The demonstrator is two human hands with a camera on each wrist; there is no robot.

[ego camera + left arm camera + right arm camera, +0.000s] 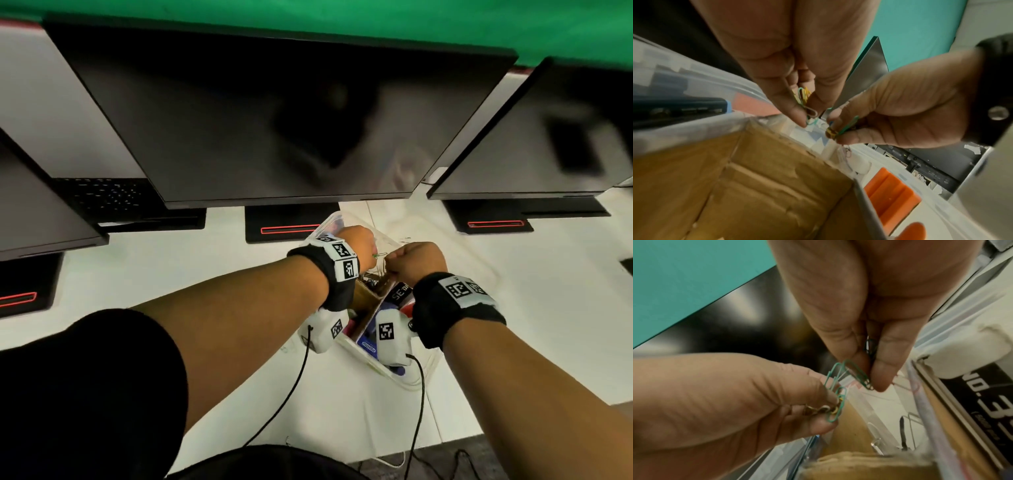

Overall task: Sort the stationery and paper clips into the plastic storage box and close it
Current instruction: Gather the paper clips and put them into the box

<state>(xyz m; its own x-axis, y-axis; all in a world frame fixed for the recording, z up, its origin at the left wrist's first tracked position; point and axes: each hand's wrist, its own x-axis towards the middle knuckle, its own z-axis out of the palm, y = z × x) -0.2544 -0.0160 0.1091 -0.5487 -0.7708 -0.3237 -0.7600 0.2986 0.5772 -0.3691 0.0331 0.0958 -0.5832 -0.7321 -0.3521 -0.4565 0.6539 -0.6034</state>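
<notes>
Both hands hover close together over the clear plastic storage box (323,226) on the white table. My left hand (371,255) pinches a tangle of green, yellow and white paper clips (804,99) between thumb and fingertips (797,116). My right hand (394,264) pinches more green clips (858,372), which hook into the left hand's bunch (835,395). Under the hands lies a brown cardboard compartment (777,186) inside the box. A pink clip (910,387) hangs by the box wall. Most of the box's contents are hidden by my wrists.
A black staple carton (982,394) and an orange item (892,190) lie in the box. Three dark monitors (274,120) on black bases (291,224) stand just behind it. Wrist-camera cables (291,394) trail toward the table's front edge.
</notes>
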